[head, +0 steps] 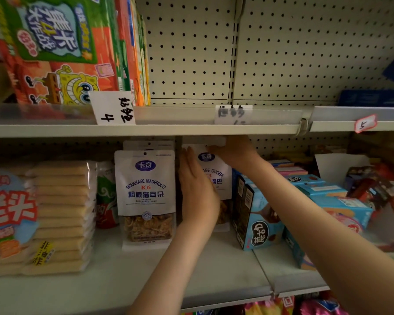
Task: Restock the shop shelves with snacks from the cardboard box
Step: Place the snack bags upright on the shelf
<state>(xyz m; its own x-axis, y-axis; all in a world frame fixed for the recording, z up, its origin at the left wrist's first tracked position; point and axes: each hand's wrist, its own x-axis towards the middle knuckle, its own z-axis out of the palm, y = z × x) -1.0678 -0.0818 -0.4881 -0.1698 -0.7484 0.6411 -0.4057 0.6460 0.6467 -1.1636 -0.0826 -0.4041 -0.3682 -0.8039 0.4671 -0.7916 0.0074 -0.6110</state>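
Grey metal shelf [214, 264] runs across the view, its front edge nearest, and two bare forearms cross that edge from below. Near the shelf's middle a white pouch [218, 173] stands upright between the hands. The left hand [197, 192] lies flat against the pouch's left side, fingers straight and together, gripping nothing. The right hand [234, 151] is higher, just under the upper shelf [168, 129], its fingers curled round the pouch's top edge and pinching it. Just left of the left hand stands a K6 pouch [146, 192], upright, with another of its kind behind it. Blue boxes [257, 223] stand just right of the pouch, under the right forearm. Biscuit packs [62, 214] fill the shelf's left end. At the upper shelf's left end cartoon boxes [62, 53] stand on edge, a handwritten label [113, 108] on the front rail before them, and pegboard [293, 53] backs the rest
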